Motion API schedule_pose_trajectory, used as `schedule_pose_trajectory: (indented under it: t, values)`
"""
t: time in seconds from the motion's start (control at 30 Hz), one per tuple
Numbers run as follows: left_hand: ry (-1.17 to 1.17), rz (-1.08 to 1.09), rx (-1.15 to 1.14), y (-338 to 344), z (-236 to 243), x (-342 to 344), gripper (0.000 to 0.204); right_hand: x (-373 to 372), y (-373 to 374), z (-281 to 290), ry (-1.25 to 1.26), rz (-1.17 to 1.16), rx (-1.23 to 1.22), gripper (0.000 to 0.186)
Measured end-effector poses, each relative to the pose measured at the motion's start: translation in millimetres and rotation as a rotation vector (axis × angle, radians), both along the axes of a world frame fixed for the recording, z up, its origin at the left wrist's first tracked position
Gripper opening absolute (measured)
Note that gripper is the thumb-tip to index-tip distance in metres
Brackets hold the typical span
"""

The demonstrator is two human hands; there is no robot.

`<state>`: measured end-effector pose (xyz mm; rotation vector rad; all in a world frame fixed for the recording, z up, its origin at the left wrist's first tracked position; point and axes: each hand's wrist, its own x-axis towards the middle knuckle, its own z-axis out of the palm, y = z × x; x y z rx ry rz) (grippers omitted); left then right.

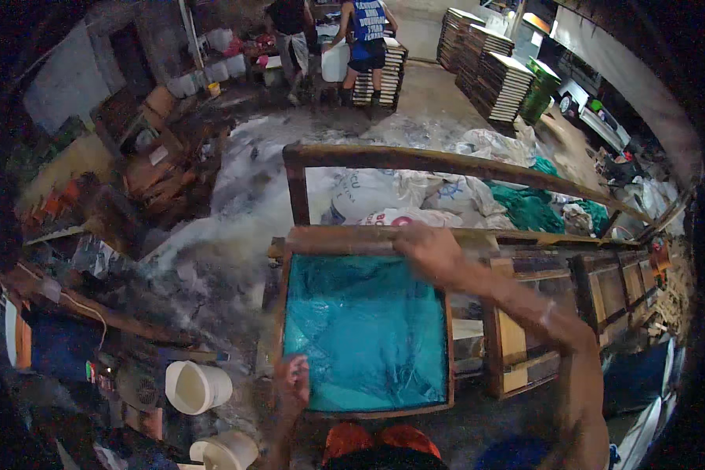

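Gripping opposite frame [368,409] edges: left hand [293,381], right hand [428,247].

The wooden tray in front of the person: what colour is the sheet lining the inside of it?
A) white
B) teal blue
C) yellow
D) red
B: the plastic sheet spread inside the wooden tray is teal blue and crinkled. The left hand rests at the tray's near edge and the right hand at its far edge.
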<state>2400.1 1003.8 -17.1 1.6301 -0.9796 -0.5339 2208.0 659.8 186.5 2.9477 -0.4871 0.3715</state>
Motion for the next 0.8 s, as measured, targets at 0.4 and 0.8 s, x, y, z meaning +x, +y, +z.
schedule_pose_trajectory:
  t: [0.4,0.8]
  values:
    - [1.228,-0.075,0.390,-77,34,54,0.043,-79,170,-88,-0.033,0.077,0.096,0.033]
    - [1.150,0.028,0.411,-61,15,27,0.044,-222,62,-222,-0.707,-1.031,1.526,0.064]
